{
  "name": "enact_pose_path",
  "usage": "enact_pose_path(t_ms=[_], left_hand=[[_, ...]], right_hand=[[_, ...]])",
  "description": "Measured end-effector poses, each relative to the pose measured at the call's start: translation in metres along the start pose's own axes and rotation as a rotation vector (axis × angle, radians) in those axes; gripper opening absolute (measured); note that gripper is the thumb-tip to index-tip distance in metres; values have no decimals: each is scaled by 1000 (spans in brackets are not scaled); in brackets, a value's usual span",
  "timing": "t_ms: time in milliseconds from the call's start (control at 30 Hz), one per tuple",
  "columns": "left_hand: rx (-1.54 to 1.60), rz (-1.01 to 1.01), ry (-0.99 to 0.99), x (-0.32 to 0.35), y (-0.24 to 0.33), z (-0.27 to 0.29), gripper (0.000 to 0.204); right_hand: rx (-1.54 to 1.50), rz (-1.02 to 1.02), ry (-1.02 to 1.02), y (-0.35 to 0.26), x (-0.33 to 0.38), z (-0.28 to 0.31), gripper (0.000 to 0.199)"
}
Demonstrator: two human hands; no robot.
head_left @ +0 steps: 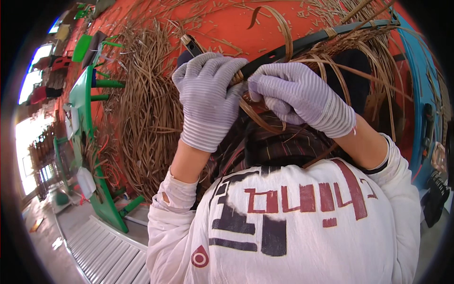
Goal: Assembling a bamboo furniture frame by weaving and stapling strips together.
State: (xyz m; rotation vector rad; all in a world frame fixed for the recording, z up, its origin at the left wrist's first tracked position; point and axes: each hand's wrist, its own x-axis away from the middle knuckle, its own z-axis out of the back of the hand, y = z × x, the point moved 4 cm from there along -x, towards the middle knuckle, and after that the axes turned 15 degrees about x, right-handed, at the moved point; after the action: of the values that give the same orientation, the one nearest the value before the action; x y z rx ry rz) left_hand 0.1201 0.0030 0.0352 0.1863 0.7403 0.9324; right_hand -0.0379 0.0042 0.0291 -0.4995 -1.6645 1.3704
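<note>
Both my hands wear grey striped knit gloves. My left hand is closed around a dark curved frame bar where brown rattan strips are wound on it. My right hand sits just to the right, pinching a thin rattan strip that loops below the bar. A woven rattan section hangs on the bar to the right. A small dark tool handle sticks up behind my left hand.
A big pile of loose rattan strips lies on the orange floor. An overturned green frame lies at left, a blue panel at right. My white printed shirt fills the lower view.
</note>
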Motion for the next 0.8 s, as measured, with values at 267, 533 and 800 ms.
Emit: enact_pose_path(t_ms=[267,533,800], left_hand=[[63,-37,120,-11,4,5,14],[329,300,-37,-39,-16,12,16],[301,425,-161,-46,-35,9,24]], right_hand=[[-21,43,-14,-7,-11,3,30],[270,295,281,-2,-7,28,22],[901,633,573,13,-14,9,29]])
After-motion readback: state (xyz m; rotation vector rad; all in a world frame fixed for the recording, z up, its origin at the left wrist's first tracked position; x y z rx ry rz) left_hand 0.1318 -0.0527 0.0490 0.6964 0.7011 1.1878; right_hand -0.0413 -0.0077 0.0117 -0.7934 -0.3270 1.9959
